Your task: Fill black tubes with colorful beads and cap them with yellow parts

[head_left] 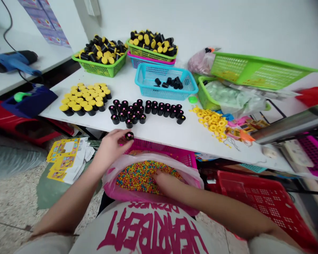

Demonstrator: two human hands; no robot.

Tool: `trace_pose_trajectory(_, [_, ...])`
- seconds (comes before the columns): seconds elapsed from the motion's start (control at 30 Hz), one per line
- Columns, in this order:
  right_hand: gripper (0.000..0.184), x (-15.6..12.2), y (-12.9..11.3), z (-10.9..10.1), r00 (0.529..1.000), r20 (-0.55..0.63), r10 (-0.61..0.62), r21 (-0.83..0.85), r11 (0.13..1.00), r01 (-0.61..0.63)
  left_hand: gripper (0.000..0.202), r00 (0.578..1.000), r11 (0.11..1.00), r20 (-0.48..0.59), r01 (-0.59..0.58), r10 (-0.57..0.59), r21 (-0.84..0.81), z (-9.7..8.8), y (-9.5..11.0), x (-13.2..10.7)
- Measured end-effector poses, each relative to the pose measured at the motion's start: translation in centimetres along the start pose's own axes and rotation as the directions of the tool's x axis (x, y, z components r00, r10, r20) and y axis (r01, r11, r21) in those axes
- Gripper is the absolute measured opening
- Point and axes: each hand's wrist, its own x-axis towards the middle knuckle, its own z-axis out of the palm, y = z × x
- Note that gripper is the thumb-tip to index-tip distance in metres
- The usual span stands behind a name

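My left hand (113, 146) is closed on a small black container (129, 135), gripped between thumb and fingers at the table's front edge. A pink spot shows in its open top. My right hand (160, 180) reaches into a plastic-lined tub full of tiny multicoloured balls (137, 176); its fingers are buried among them and hidden. Beyond my left hand stands a cluster of black containers (128, 112), many with a pink ball inside. A row of similar containers (164, 108) extends to the right. Further left are several yellow-capped containers (86, 97) packed together.
At the back, green baskets (100, 68) hold yellow-capped containers. A blue basket (165, 92) has a few black ones. Yellow rings (212, 121) lie in a pile at right. Below are a red crate (265, 201) and printed cardboard (65, 158); a heat gun (16, 61) rests left.
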Motion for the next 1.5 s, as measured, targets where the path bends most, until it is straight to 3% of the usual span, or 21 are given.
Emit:
trace_pose_trajectory(0.13, [0.031, 2.0, -1.6, 0.5, 0.996, -0.041, -0.077, 0.016, 0.997, 0.077, 0.045, 0.988, 0.992, -0.115, 0.109, -0.101, 0.064, 0.9, -1.7, 3.4])
trace_pose_trajectory(0.3, [0.026, 4.4, -2.9, 1.1, 0.986, -0.075, -0.151, 0.07, 0.985, 0.156, 0.06, 0.971, 0.975, -0.096, 0.221, -0.22, -0.002, 1.6, -2.4, 5.3])
trace_pose_trajectory(0.37, [0.024, 5.0, -3.1, 1.2, 0.977, -0.1, -0.187, 0.091, 0.976, 0.196, 0.065, 0.976, 0.98, -0.14, 0.181, -0.168, 0.083, 1.1, -2.0, 5.2])
trace_pose_trajectory(0.5, [0.023, 5.4, -3.0, 1.1, 0.964, -0.106, -0.243, 0.133, 0.958, 0.256, 0.055, 0.959, 0.969, -0.264, -0.039, 0.105, 0.244, 1.2, 1.3, 5.5])
trace_pose_trajectory(0.57, [0.023, 5.5, -2.7, 1.0, 0.96, -0.09, -0.265, 0.137, 0.951, 0.276, 0.04, 0.959, 0.959, -0.16, -0.203, 0.235, 0.196, 2.8, 4.2, 6.5])
trace_pose_trajectory(0.63, [0.024, 5.6, -2.5, 0.9, 0.952, -0.081, -0.296, 0.134, 0.943, 0.305, 0.032, 0.95, 0.943, 0.05, -0.312, 0.308, 0.116, 5.5, 7.2, 8.2])
trace_pose_trajectory(0.67, [0.026, 5.7, -2.3, 1.0, 0.947, -0.083, -0.311, 0.131, 0.939, 0.319, 0.034, 0.95, 0.947, 0.123, -0.299, 0.286, 0.115, 7.2, 8.6, 9.1])
trace_pose_trajectory(0.73, [0.027, 5.7, -2.1, 1.1, 0.937, -0.089, -0.338, 0.129, 0.929, 0.347, 0.039, 0.967, 0.965, 0.221, -0.17, 0.125, 0.202, 10.5, 10.8, 11.0])
trace_pose_trajectory(0.83, [0.026, 5.6, -1.7, 1.1, 0.932, -0.092, -0.35, 0.126, 0.925, 0.359, 0.056, 0.969, 0.96, 0.248, -0.081, 0.013, 0.267, 14.3, 12.5, 13.3])
trace_pose_trajectory(1.0, [0.023, 5.0, -1.4, 0.5, 0.937, -0.081, -0.339, 0.168, 0.922, 0.348, 0.047, 0.968, 0.956, 0.25, -0.066, -0.008, 0.285, 16.4, 13.0, 14.7])
trace_pose_trajectory(1.13, [0.027, 5.0, -1.3, 0.1, 0.94, -0.08, -0.331, 0.207, 0.917, 0.341, 0.037, 0.963, 0.957, 0.268, -0.095, 0.019, 0.274, 15.6, 13.3, 14.2])
trace_pose_trajectory(1.23, [0.034, 5.0, -0.9, 0.4, 0.951, -0.058, -0.305, 0.298, 0.903, 0.308, 0.034, 0.952, 0.954, 0.298, -0.151, 0.069, 0.26, 13.4, 13.1, 12.5])
trace_pose_trajectory(1.33, [0.043, 4.8, -0.3, 0.6, 0.966, -0.067, -0.25, 0.436, 0.863, 0.254, 0.03, 0.923, 0.954, 0.342, -0.245, 0.176, 0.17, 9.4, 11.7, 9.3])
trace_pose_trajectory(1.4, [0.042, 4.4, 0.1, 0.4, 0.971, -0.092, -0.221, 0.532, 0.813, 0.236, 0.029, 0.902, 0.966, 0.36, -0.257, 0.237, 0.007, 6.2, 10.0, 6.4])
trace_pose_trajectory(1.5, [0.035, 3.4, 0.5, -0.5, 0.974, -0.124, -0.188, 0.642, 0.733, 0.223, 0.032, 0.924, 0.975, 0.314, -0.221, 0.217, -0.024, 2.2, 6.6, 1.9])
